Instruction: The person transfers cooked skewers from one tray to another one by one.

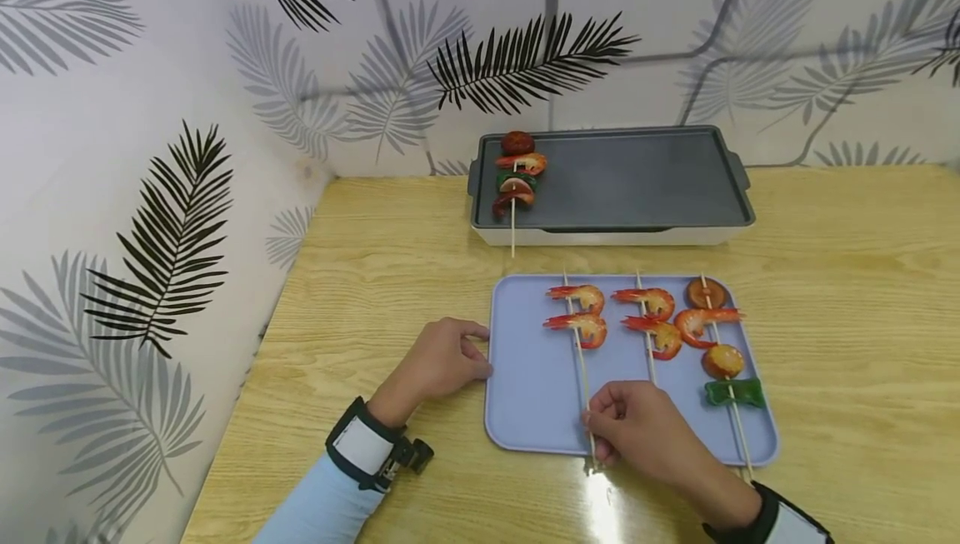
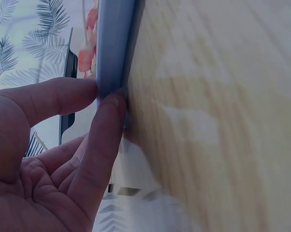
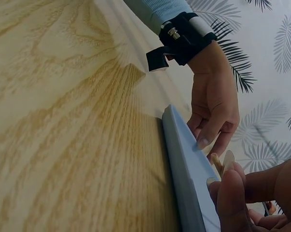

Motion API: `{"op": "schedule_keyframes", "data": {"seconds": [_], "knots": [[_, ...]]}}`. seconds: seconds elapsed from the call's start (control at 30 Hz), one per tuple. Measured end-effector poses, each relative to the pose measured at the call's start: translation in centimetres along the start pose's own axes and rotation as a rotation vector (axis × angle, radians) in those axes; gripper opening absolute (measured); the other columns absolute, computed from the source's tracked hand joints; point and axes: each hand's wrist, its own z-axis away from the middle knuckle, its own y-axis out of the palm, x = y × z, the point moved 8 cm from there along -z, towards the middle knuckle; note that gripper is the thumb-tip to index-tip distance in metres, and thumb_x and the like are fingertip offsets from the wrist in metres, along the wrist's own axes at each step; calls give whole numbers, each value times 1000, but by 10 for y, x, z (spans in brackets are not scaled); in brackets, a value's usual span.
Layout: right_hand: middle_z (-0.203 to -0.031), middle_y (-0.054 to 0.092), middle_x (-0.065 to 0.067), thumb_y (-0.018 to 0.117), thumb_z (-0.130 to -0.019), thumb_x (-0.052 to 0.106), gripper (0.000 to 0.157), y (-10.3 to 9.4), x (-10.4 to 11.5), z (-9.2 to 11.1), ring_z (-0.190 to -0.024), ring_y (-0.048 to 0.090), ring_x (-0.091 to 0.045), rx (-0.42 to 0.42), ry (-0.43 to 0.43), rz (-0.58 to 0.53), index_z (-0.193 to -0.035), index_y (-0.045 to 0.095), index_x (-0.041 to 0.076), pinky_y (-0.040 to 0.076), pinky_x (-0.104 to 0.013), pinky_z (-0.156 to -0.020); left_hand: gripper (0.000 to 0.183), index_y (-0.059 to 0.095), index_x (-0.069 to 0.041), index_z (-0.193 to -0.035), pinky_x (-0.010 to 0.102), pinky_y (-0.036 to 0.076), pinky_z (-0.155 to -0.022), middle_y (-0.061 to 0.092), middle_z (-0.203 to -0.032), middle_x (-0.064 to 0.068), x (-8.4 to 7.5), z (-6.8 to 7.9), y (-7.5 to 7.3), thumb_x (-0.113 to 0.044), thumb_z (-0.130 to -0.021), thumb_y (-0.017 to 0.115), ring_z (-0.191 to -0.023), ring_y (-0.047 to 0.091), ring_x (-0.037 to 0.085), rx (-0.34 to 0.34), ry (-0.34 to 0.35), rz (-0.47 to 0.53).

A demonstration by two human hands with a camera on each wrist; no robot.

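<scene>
A light blue tray [image 1: 525,394] lies on the wooden table, bearing three skewers. My left hand [image 1: 448,358] pinches the tray's left rim; in the left wrist view its thumb and a finger [image 2: 109,121] meet at the blue edge. With thumb and fingers, my right hand [image 1: 637,427] holds the lower end of the leftmost shrimp skewer [image 1: 587,330], which carries two shrimp. Beside it lies another shrimp skewer [image 1: 654,336]. On the tray's right side is a mixed skewer [image 1: 722,361] with a shrimp, round brown pieces and a green piece.
Behind the tray stands a dark griddle [image 1: 630,182] with a pale base, close to the patterned wall [image 1: 360,61]. A loaded skewer [image 1: 514,186] lies on the griddle's left end, its stick jutting over the front edge. The wooden table [image 1: 855,319] extends around the tray.
</scene>
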Motion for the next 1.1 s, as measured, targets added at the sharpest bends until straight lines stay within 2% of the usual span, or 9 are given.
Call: {"op": "schedule_keyframes", "data": {"seconds": [0.3,0.77,1.1], "knots": [[-65,63,-5,66,-91,6,11,-2,-9,-4,-55,63,-16,-12,52,-15,-90,63,-4,54,-30,-53,42,68,-1,-118,28,50,-62,70,-76,-2,1,0,0,-9,-78,77,-66,62,10,8,-1,5],[-65,64,-4,63,-93,8,12,-3,-7,-7,-54,64,-17,14,31,52,-91,66,-3,54,-30,-51,41,69,0,-116,27,49,-60,70,-75,-2,-2,-1,-1,-10,-77,77,-65,62,9,0,4,-24],[-64,63,-5,63,-92,7,12,-1,-8,-9,-53,64,-16,21,36,38,-91,64,-5,54,-30,-50,42,68,1,-118,27,48,-60,69,-74,-2,-1,-1,0,-10,-77,77,-65,61,10,3,3,-15]]}}
